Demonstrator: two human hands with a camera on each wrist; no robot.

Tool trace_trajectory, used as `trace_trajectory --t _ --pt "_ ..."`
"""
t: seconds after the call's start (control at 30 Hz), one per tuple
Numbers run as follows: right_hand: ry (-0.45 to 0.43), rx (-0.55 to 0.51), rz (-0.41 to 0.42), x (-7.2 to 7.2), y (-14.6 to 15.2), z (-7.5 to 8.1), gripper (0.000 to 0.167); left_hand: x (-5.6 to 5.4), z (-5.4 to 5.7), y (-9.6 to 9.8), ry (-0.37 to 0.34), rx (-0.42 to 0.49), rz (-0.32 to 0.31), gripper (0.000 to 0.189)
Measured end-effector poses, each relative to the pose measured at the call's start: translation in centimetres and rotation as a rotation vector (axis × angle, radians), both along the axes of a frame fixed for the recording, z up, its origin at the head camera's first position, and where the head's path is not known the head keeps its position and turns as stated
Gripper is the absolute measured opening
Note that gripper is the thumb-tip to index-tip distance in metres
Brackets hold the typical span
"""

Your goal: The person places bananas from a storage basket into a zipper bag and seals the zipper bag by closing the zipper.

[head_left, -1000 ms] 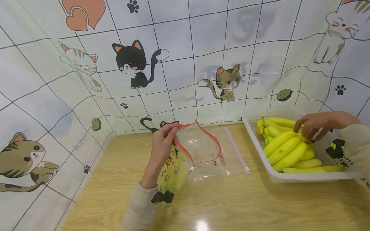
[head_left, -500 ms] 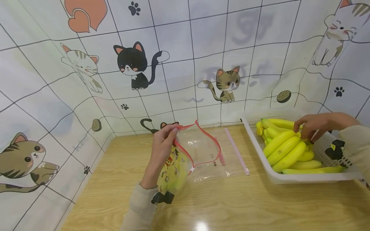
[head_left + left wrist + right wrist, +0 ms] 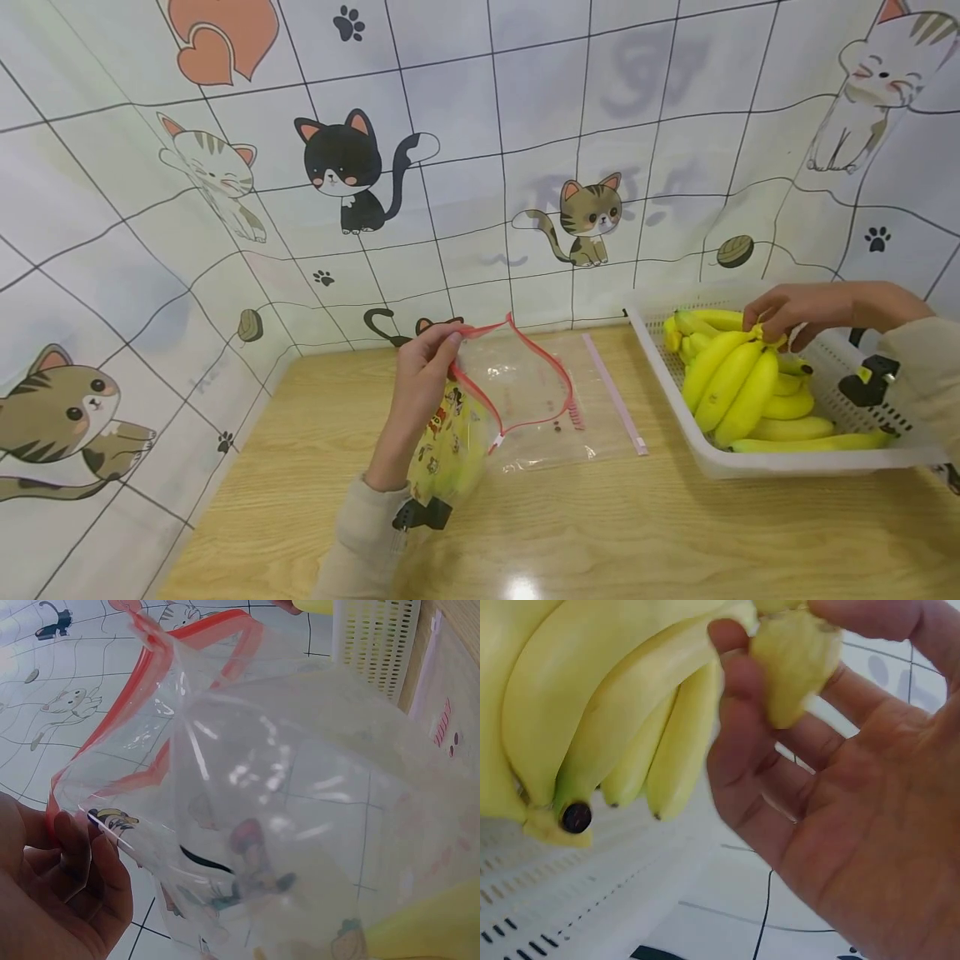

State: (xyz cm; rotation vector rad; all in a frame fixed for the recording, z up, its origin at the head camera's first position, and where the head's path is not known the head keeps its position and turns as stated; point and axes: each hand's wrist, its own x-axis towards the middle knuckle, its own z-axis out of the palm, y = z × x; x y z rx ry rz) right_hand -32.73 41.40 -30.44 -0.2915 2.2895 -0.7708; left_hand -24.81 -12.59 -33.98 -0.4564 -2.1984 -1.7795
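My left hand [image 3: 426, 367] pinches the red-edged rim of a clear zip bag [image 3: 517, 371], whose mouth gapes toward the right. Cartoon prints and something yellow show through the bag's side. In the left wrist view, the fingers [image 3: 105, 877] curl at the red rim. Over the white basket, my right hand [image 3: 802, 312] grips the stem end of a bunch of bananas [image 3: 731, 387]. The right wrist view shows the stem [image 3: 795, 667] between thumb and fingers, with the bananas hanging away from the hand. More bananas [image 3: 817, 442] lie below in the basket.
The white perforated basket [image 3: 693, 446] stands at the right of the wooden table [image 3: 600, 533]. A second clear bag with a pink slider strip [image 3: 615, 392] lies flat between the open bag and basket. A cat-patterned sheet [image 3: 465, 183] rises behind.
My right hand has closed on the banana bunch's stem and lifted it slightly, shifting a little left; the bunch now hangs steeper. My left hand and the bag have stayed put.
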Motion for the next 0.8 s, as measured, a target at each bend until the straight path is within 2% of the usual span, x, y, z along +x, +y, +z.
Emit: trace_trajectory --t 0.2,0.33,0.53,0.8 --pt "0.022 -0.074 0.008 0.3 -0.9 1.1 0.029 -0.1 0.0 0.0 0.006 -0.009 -0.003 0.027" --pt "0.071 -0.106 0.015 0.7 -1.5 2.0 0.032 0.0 0.0 -0.1 0.01 -0.015 -0.002 0.026" --pt "0.129 -0.085 0.055 1.2 -2.7 3.4 0.034 -0.1 -0.1 -0.1 0.006 -0.01 0.008 0.024" --pt "0.189 -0.034 0.033 1.8 -3.9 4.9 0.032 -0.1 -0.1 -0.1 0.0 -0.01 0.008 0.025"
